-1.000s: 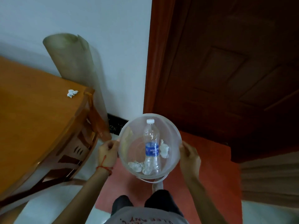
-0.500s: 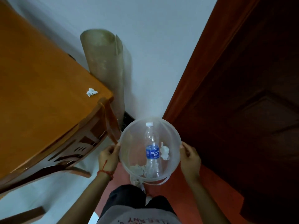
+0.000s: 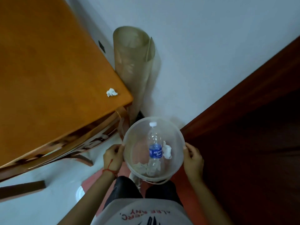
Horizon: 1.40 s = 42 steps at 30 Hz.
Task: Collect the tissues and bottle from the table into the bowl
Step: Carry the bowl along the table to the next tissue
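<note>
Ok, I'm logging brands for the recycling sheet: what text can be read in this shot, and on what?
"AQUAFINA" on the blue label of the water bottle in the bowl; the last letters curve out of sight.
Smaller line under it: too blurred to read.
Red print on the person's shirt: upside down, only partly legible.

Bottle (image 3: 155,148) label reads "AQUAFINA"; shirt (image 3: 142,213) lettering upside down, partly legible.

A clear bowl (image 3: 129,143) is holding a lying bottle (image 3: 155,148) and crumpled tissues (image 3: 167,150); one tissue (image 3: 111,92) is lying at the table (image 3: 48,78) corner.
</note>
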Tool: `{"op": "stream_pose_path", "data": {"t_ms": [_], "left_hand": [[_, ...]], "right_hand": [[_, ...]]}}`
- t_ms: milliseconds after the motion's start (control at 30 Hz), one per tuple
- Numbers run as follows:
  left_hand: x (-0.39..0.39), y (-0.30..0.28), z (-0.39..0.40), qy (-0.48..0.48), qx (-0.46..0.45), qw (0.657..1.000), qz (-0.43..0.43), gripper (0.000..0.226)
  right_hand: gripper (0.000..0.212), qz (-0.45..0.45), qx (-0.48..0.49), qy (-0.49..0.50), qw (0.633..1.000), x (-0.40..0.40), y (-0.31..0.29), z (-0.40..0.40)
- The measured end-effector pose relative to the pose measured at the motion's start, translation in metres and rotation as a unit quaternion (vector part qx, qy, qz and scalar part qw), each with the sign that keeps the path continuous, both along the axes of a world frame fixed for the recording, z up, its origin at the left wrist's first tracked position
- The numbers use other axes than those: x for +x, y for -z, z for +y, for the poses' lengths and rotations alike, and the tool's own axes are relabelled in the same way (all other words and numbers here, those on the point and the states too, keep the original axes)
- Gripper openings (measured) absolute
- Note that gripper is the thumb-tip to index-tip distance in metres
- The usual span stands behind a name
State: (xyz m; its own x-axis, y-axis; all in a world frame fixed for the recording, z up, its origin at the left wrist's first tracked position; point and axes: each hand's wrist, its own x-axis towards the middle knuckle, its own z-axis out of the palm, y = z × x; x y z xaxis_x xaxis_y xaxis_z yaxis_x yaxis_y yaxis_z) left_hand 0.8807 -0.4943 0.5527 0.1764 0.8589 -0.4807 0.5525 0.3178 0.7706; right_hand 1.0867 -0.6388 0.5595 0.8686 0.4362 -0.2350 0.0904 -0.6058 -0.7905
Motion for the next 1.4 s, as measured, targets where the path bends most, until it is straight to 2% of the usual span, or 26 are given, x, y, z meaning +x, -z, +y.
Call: {"op": "stream_pose_path", "data": {"t_ms": [333, 467, 567, 733, 867, 1200, 1400], "left_hand": [[0.018, 0.004, -0.019, -0.138, -0.003, 0.99, 0.018, 0.031], [0.036, -0.002, -0.031, -0.223, -0.024, 0.974, 0.002, 0.035], [0.046, -0.008, -0.041, -0.27, -0.008, 0.962, 0.033, 0.037], [0.048, 0.006, -0.056, -0.329, -0.009, 0.943, 0.056, 0.055], [0.051, 0.004, -0.062, -0.374, -0.009, 0.926, 0.041, 0.053], [0.044, 0.003, -0.056, -0.412, -0.019, 0.91, -0.032, 0.039], [0.035, 0.01, -0.059, -0.419, -0.007, 0.907, -0.036, 0.043]], "right_hand": [[0.026, 0.021, -0.01, -0.131, 0.991, 0.042, 0.011, 0.039], [0.025, 0.034, 0.0, -0.181, 0.983, 0.06, 0.012, 0.056], [0.024, 0.024, 0.001, -0.226, 0.974, 0.07, 0.015, 0.065], [0.025, 0.021, -0.006, -0.29, 0.957, 0.078, 0.019, 0.077], [0.024, 0.018, -0.006, -0.325, 0.945, 0.079, 0.021, 0.086], [0.026, 0.039, -0.016, -0.362, 0.931, 0.077, 0.022, 0.11], [0.022, 0.056, -0.021, -0.414, 0.908, 0.074, 0.016, 0.124]]}}
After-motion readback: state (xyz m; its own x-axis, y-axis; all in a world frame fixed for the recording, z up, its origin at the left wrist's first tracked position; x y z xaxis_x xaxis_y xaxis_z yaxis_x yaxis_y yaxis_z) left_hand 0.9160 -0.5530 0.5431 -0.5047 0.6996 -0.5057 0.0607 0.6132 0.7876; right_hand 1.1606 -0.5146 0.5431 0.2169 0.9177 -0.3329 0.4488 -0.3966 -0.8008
